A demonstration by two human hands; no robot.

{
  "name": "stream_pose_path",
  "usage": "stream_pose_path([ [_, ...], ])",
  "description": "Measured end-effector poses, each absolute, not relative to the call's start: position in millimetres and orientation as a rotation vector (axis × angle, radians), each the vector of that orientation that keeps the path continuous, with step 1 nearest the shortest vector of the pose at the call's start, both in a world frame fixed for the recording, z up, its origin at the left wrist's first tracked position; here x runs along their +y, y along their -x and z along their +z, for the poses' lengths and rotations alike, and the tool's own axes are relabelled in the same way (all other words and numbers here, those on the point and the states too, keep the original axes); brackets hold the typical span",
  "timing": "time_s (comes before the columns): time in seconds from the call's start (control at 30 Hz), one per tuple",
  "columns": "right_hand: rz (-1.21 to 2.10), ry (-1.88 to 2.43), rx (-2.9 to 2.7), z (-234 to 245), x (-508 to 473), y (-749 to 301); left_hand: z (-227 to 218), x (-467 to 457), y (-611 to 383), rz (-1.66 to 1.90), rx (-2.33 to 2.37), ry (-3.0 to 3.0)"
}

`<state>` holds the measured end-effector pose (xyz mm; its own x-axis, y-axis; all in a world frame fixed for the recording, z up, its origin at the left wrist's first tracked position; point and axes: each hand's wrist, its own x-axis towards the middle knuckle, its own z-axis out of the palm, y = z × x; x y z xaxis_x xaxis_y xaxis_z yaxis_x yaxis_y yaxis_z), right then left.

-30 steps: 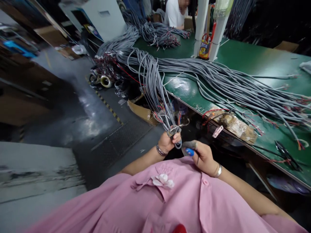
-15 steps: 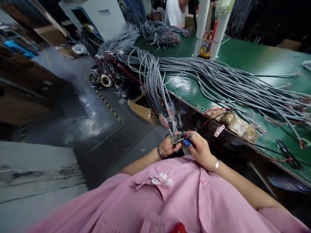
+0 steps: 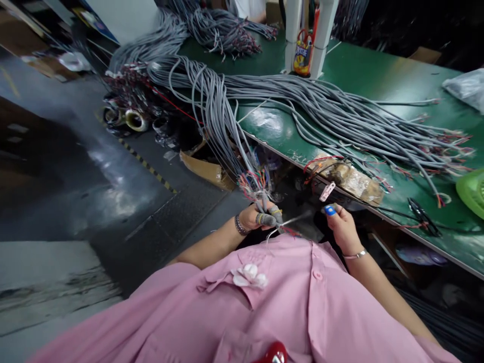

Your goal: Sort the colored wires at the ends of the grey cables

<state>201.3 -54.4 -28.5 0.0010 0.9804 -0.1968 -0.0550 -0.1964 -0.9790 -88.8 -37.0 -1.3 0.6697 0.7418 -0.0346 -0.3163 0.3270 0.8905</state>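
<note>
My left hand is closed around the hanging ends of a bundle of grey cables that drapes off the edge of the green table. Thin coloured wires stick out of the cable ends above my fist. My right hand, with a blue cap on one fingertip, is pinched on a thin pale strand that stretches from the left hand's cable end. Both hands sit just above my pink shirt.
More grey cables lie spread across the table. A taped brown block sits at its front edge, black cutters to the right, a green object far right. White posts stand at the back. Tape rolls and cardboard lie on the floor.
My right hand has drawn away to the right from the left hand, pulling a thin strand out of the cable end. The view has shifted slightly left and down.
</note>
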Motion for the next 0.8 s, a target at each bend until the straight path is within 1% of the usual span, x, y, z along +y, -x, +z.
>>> stream_pose_path([
  [0.1,1.431,1.327,-0.805,-41.6,-59.0,-215.6,2.4,-34.3,81.3,0.902,0.595,-1.032],
  [0.2,1.49,1.291,-0.841,-38.2,-59.7,-217.1,4.2,-31.9,66.9,0.965,0.703,-1.061],
  [0.3,1.474,1.252,-0.868,-26.5,-49.9,-213.4,4.8,-27.7,46.6,1.008,0.787,-1.077],
  [0.47,1.629,1.175,-0.806,-6.7,-22.6,-205.4,7.9,-17.3,13.0,1.028,0.843,-1.088],
  [0.63,1.627,1.113,-0.676,6.4,-7.3,-196.4,10.9,-13.0,-7.6,1.009,0.862,-1.102],
  [0.8,1.634,1.124,-0.635,6.3,0.0,-194.8,8.0,-10.1,-14.7,1.004,0.861,-1.097],
])
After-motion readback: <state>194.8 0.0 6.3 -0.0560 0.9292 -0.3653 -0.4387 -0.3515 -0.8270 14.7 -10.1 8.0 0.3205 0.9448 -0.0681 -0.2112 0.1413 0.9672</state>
